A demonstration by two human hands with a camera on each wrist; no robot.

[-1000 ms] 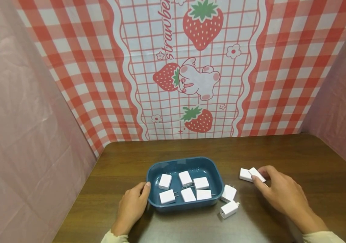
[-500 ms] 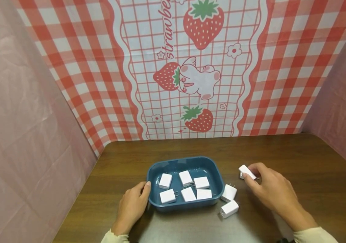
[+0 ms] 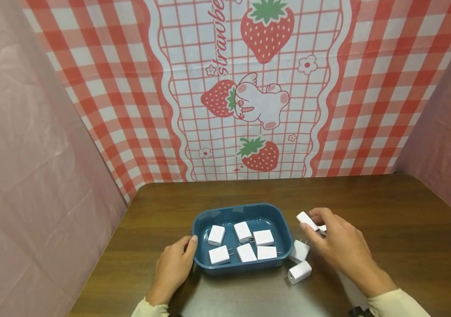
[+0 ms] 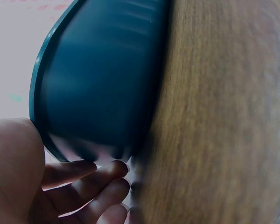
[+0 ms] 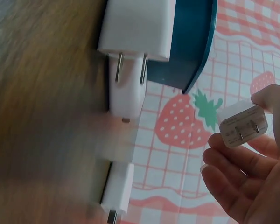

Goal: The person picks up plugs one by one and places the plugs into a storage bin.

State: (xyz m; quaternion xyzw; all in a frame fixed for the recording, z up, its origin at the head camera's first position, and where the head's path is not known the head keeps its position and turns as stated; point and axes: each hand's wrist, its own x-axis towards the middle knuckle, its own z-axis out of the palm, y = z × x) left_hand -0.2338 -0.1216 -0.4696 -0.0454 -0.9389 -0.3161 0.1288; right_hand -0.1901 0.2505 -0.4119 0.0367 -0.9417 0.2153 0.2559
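White plug chargers (image 3: 219, 255), several of them, lie inside a blue rectangular tub (image 3: 241, 267). My left hand (image 3: 173, 266) holds the tub's left end, thumb at the rim and fingers against the outer wall (image 4: 93, 79). Just above the table, right of the tub, my right hand (image 3: 342, 246) pinches one white charger (image 3: 307, 221) between thumb and fingers. In the right wrist view, the prongs of that held charger (image 5: 242, 127) face the camera. A second charger (image 3: 323, 229) lies behind the right fingers, mostly hidden.
Two more chargers, one with prongs up (image 3: 300, 251) and one on its side (image 3: 300, 272), lie by the tub's right front corner on the brown wooden table (image 3: 225, 299). A strawberry-print cloth (image 3: 249, 110) hangs behind, with pink cloth (image 3: 39, 176) at both sides.
The right hand has moved left toward the tub with the charger it pinches, passing over the charger lying there. The left hand and the tub stay in place.
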